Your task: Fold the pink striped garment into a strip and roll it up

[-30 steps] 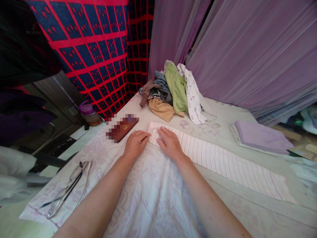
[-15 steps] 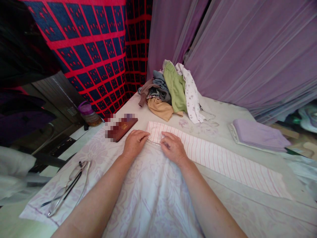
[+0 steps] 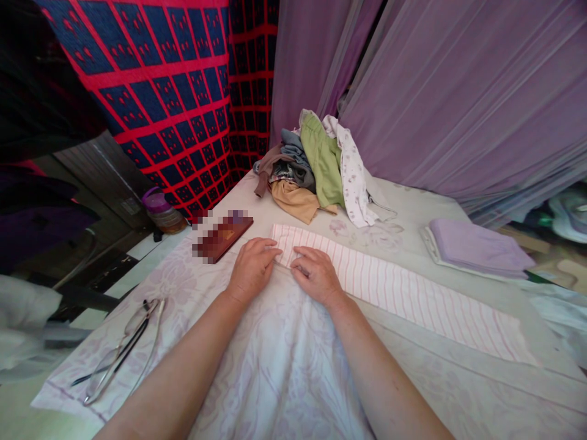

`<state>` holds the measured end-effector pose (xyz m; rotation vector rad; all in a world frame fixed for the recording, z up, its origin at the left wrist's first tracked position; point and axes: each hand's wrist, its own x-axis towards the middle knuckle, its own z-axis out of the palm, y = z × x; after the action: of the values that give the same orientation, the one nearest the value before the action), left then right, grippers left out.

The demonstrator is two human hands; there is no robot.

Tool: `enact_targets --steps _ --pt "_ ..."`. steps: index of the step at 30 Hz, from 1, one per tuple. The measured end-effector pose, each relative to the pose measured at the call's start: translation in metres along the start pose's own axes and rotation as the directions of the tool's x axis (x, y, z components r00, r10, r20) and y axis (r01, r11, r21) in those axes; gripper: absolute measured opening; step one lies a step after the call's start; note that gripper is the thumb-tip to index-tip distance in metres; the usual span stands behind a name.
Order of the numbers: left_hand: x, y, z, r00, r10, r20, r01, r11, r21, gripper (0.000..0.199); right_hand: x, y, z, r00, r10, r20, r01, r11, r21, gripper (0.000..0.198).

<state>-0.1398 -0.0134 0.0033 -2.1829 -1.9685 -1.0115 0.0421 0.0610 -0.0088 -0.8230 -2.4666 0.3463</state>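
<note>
A white cloth with pink stripes (image 3: 408,287) lies folded into a long flat strip across the bed, running from my hands toward the lower right. At its left end, my left hand (image 3: 251,272) has thumb and fingers closed on the near corner. My right hand (image 3: 316,275) is a short way to the right, fingers curled and closed on the strip's near edge. Part of that edge is hidden under my fingers. The cloth's far end lies flat, apart from both hands.
Beyond the strip is a heap of clothes (image 3: 321,165). Folded lilac cloth (image 3: 479,244) lies at the right. A dark red case (image 3: 232,237), partly blurred out, is left of my hands. Eyeglasses (image 3: 121,351) rest near the bed's left edge. A purple-lidded jar (image 3: 162,211) stands beyond that edge.
My right hand has shifted slightly left, closer to my left hand, along the near edge of the cloth. The whole view has moved a little; the striped cloth lies much the same.
</note>
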Motion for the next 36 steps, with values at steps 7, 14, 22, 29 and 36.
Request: enact_targets --steps 7,14,22,29,36 --pt "-0.004 0.009 0.010 0.964 0.162 0.210 -0.149 0.986 -0.076 0.036 -0.010 0.013 -0.002 0.999 0.027 -0.043 -0.021 0.988 0.151 0.021" --pt "-0.002 0.009 0.006 0.959 0.161 0.235 -0.149 0.987 -0.067 0.037 -0.021 0.021 -0.013 0.994 0.080 -0.074 -0.064 0.979 0.193 0.016" --pt "-0.003 0.010 0.006 0.950 0.155 0.272 -0.144 0.988 -0.057 0.037 -0.021 0.015 -0.010 0.998 0.061 -0.011 -0.060 0.996 0.068 0.018" --pt "-0.005 0.013 0.002 0.933 0.168 0.318 -0.173 0.985 -0.013 0.042 -0.026 0.024 -0.010 0.992 0.105 -0.073 -0.095 0.986 0.135 0.018" --pt "-0.005 0.020 0.005 0.892 0.187 0.411 -0.232 0.971 0.062 0.042 -0.030 0.009 -0.017 0.987 0.132 0.089 -0.124 0.988 -0.090 0.039"
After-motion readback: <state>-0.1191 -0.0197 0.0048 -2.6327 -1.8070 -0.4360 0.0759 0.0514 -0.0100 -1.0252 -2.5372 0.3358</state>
